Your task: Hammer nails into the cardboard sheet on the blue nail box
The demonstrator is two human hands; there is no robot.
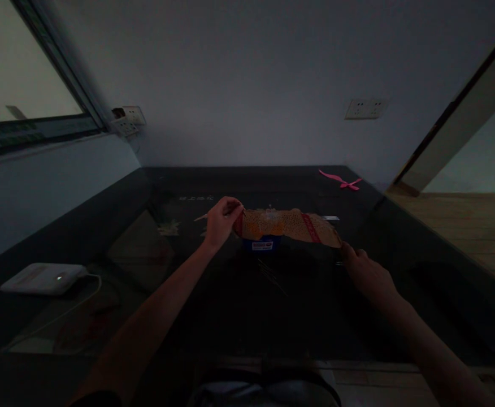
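Observation:
Over a dark glossy table (239, 305) I hold a strip of tan, orange-patterned cloth or paper with red bands (287, 224) stretched between both hands. My left hand (222, 220) is closed, pinching the strip's left end. My right hand (364, 271) is closed on its right end, lower and nearer to me. Under the strip's middle stands a small blue container with a white label (262, 244). A few thin sticks (273, 277) lie on the table just in front of it.
A pink ribbon (343, 181) lies at the table's far right corner. A white flat device with a cable (44, 278) rests at the left. Wall sockets (366, 108) are on the back wall, a window (18, 73) at left, a doorway (476, 158) at right.

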